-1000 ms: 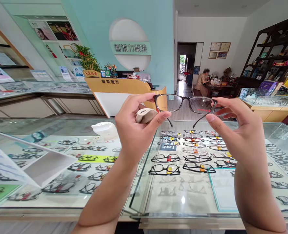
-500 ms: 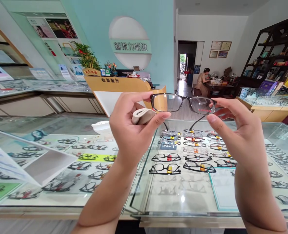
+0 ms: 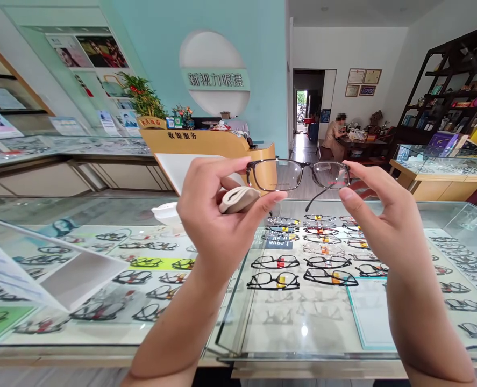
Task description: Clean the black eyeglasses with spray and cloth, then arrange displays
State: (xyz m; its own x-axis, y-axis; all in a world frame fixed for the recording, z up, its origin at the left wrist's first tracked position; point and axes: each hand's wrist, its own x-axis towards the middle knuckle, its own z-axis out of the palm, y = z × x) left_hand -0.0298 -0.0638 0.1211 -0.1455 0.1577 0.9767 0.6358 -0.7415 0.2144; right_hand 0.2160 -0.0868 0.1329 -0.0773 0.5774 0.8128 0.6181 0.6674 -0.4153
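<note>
A pair of black-framed eyeglasses (image 3: 307,165) is held up above the glass display case, lenses upright and temples unfolded. My left hand (image 3: 218,209) pinches its left end between thumb and index finger. Tucked in the same palm is a folded beige cloth (image 3: 239,199). At the other end, my right hand (image 3: 379,204) grips the frame's right edge between thumb and fingers. Red print shows on the right lens. Parts of both temples are hidden behind the hands and lenses.
Below lies the glass display case (image 3: 270,344) with rows of eyeglasses (image 3: 274,280). A white holder (image 3: 69,285) stands at left, a white bowl (image 3: 168,213) behind my left hand. Farther back are a yellow counter (image 3: 206,142) and a seated person (image 3: 335,134).
The eyeglasses have turned slightly, their right end shifting a little left and lower along with my right hand. Both hands keep their hold, and the cloth stays in my left palm.
</note>
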